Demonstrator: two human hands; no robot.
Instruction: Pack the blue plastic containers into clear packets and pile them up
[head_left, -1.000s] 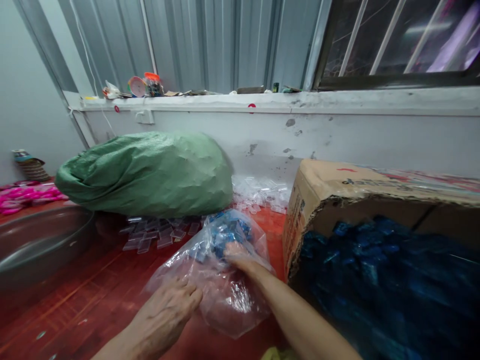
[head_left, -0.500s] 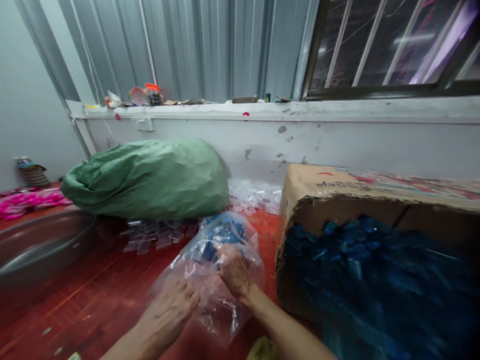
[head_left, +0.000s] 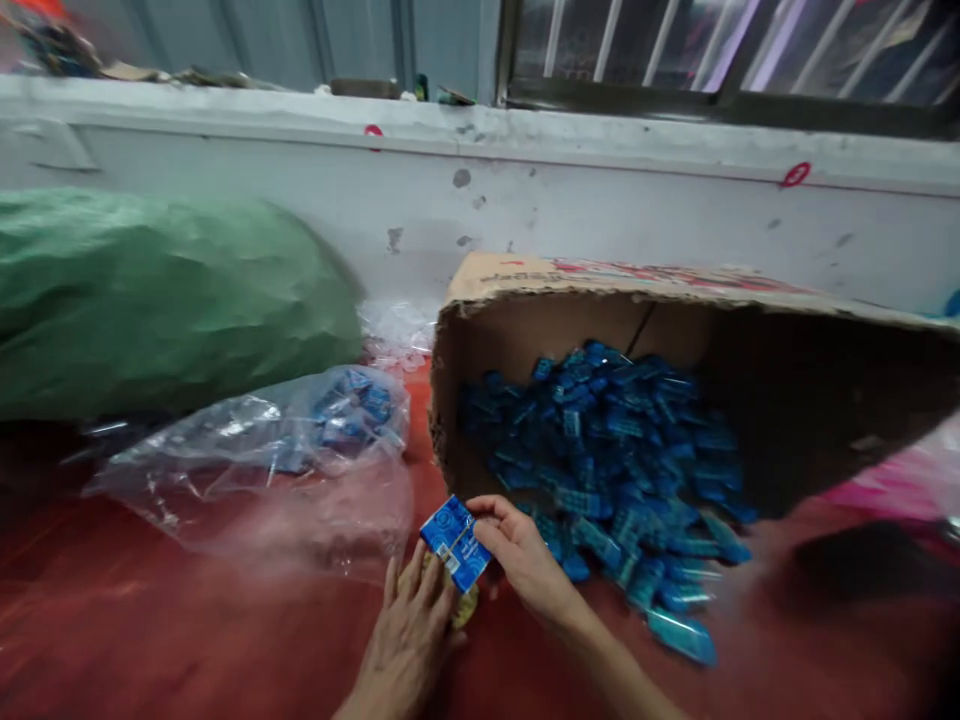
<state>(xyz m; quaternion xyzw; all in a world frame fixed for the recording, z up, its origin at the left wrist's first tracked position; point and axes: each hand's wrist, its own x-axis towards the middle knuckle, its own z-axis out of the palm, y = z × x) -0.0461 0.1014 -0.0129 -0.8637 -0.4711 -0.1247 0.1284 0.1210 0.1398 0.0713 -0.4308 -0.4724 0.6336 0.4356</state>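
Between thumb and fingers, my right hand (head_left: 521,550) holds a blue printed packet (head_left: 456,540) by its upper right edge. My left hand (head_left: 416,615) has its fingers stretched out, the fingertips at the packet's lower left edge. Something yellowish (head_left: 465,606) lies beneath the packet, partly hidden. To the left, a clear plastic bag (head_left: 262,470) with blue packets inside rests on the red surface. On the right, many blue packets (head_left: 607,440) spill out of a cardboard box (head_left: 712,280) lying with its opening towards me.
A big green sack (head_left: 172,300) stands at the left by the white wall (head_left: 600,210). Clear plastic pieces (head_left: 401,325) lie between sack and box. Small items sit on the ledge. Something pink (head_left: 892,480) and a dark blurred object (head_left: 870,565) are at the right.
The view has swung right. Both hands have left the clear bag and are now in front of the box. The right hand has taken hold of a blue packet.
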